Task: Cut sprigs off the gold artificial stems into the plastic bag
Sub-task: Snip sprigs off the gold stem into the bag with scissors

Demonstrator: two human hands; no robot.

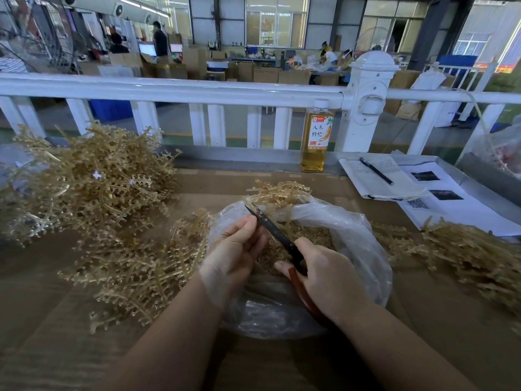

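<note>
Red-handled scissors (282,238) are gripped by the right hand (327,275) over the plastic bag (352,232); a gold stem (277,193) is pinched by the left hand's (236,249) fingers.

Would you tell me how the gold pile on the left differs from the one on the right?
The left pile is tall, bushy and reaches the white railing; the right pile lies lower and flatter, beside the papers. Both are gold artificial stems on the brown table.

Gold artificial stems (93,182), pale straw-gold throughout. Plastic bag (352,230), clear with a whitish sheen. Scissors (277,235), black blades and reddish-brown handles. Bottle (316,136), amber liquid, white cap, label printed in orange and white. Railing (169,88), painted white. Pen (376,170), black.
</note>
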